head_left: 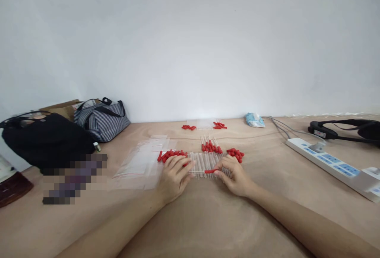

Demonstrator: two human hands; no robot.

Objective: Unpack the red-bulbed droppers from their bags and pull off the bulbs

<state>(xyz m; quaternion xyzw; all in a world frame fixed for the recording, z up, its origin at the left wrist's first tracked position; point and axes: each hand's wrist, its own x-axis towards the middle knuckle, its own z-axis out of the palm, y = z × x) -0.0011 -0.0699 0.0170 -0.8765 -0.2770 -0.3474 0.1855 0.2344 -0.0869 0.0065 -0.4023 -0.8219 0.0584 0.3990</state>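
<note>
A row of clear thin tubes (204, 162) with red caps lies flat on the beige table (208, 218) in front of me. My left hand (175, 176) rests on the row's left end, fingers stretched over the tubes beside a cluster of red caps (170, 155). My right hand (234, 176) is at the row's right end, its fingers pinched on one red-capped tube (211, 171) that lies across the front of the row. More red-capped tubes (211, 146) lie just behind, and another cluster of red caps (236, 153) sits to the right.
Clear zip bags (142, 163) lie left of the tubes. A striped bag (102, 119) and a black bag (44, 139) stand at the far left. A white power strip (332, 167) and a black device (344, 129) are at the right. A tissue pack (254, 119) and further tubes (204, 125) lie by the wall.
</note>
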